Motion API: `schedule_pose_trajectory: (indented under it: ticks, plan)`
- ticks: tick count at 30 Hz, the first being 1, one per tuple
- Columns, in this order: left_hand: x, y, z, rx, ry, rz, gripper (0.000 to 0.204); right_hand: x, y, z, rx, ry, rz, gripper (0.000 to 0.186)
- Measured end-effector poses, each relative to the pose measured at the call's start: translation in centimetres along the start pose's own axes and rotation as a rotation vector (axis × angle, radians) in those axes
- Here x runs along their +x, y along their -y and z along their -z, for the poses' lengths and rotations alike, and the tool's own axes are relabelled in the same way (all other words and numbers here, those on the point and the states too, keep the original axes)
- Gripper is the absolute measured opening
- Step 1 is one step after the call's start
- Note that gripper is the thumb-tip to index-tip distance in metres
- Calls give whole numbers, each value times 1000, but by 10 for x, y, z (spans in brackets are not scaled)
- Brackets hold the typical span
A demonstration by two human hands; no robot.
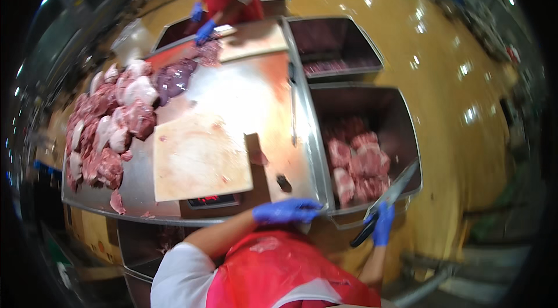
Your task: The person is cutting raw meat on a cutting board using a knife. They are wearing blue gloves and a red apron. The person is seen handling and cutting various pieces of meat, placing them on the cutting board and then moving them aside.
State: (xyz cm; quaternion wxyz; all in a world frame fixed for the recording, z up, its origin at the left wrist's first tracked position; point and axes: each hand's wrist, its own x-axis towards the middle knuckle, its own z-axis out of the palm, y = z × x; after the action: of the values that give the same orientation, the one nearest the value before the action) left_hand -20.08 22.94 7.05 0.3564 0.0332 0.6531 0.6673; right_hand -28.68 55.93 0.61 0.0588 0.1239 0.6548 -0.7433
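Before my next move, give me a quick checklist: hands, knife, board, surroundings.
1. Knife in right hand: ok, held, blade pointing forward and right.
2. Left hand clear of the blade: ok, well apart, by the near edge of the table.
3. Near cutting board free of scraps: not ok, small bits on it.
4. Co-worker's hands clear: ok, at the far end.
5. Scale display readable: cannot tell, blurred.

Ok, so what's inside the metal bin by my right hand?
Pinkish-red chunks of meat lie in the metal bin, bunched toward its left side. What's beneath them is covered, and your knife hides part of one corner.
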Motion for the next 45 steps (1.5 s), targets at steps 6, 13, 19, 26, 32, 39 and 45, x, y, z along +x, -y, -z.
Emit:
schedule_pose_trajectory:
  ticks: [6, 13, 19, 26, 32, 39, 45]
  plan:
    - [-203, 66, 61, -475, -646, -258, 49, -50, 19, -253, -154, 787, -200, 15]
    - [-383, 170, 203, 61, -1440, -281, 39, -112, -25, -433, -491, 884, -248, 25]
    - [-630, 307, 416, 583, -1981, 966, 64, -150, -50, -461, -1255, 472, 747, 39]
    - [-765, 346, 490, -391, -1120, 748, 93, -165, -57, -474, -1495, 362, 789, 43]
    - [-707, 393, 393, -577, -1139, -34, 61, -211, -77, -626, -1055, 804, 1069, 30]
    - [-576, 375, 246, -655, -1860, -112, 76, -313, -215, -817, -1171, 1444, -564, 79]
    - [-550, 402, 217, -1246, -1234, -696, 64, -334, -217, -812, -1098, 1777, -386, 73]
